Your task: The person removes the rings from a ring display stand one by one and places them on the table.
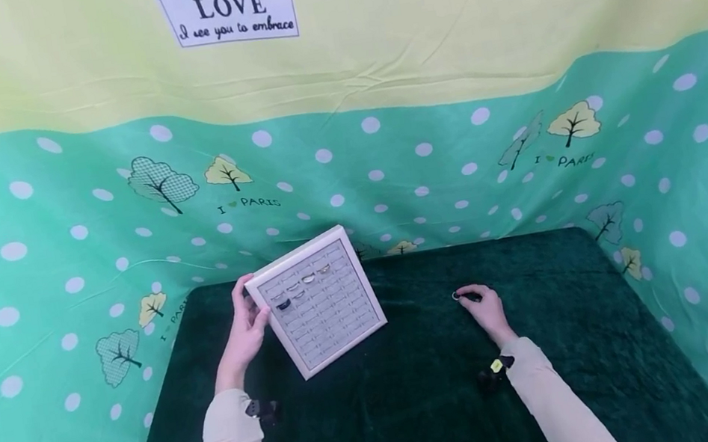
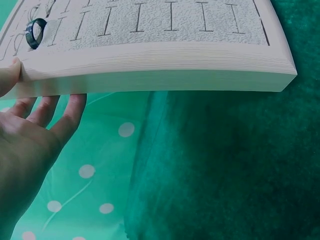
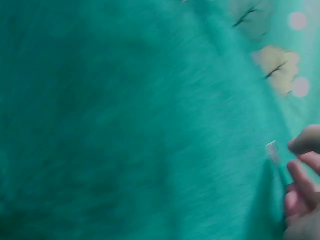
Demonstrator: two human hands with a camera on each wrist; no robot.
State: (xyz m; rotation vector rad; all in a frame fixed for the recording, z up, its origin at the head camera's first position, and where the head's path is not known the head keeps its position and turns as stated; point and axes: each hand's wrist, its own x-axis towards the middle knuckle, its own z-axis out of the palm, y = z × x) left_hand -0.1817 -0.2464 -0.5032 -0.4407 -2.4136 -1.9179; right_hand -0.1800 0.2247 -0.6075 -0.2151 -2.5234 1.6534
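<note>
My left hand (image 1: 249, 334) grips the left edge of a pale-framed ring display box (image 1: 365, 280), thumb on the front and fingers behind. The box is tilted, its grey slotted face toward the head camera. Several rings sit in its upper left rows, among them a black ring (image 2: 35, 33) just beyond the left thumb. Off to the right, over the dark green cloth, my right hand (image 1: 487, 310) pinches a small silvery ring (image 1: 456, 296) at its fingertips. The right wrist view is blurred, with the ring's bright band (image 3: 272, 152) just past the fingers.
A dark green velvety cloth (image 1: 434, 406) covers the table. Behind and beside it hangs a green and yellow curtain (image 1: 380, 164) with dots and trees. A dark strap with a camera (image 1: 262, 410) is on the left wrist, another (image 1: 494, 373) on the right.
</note>
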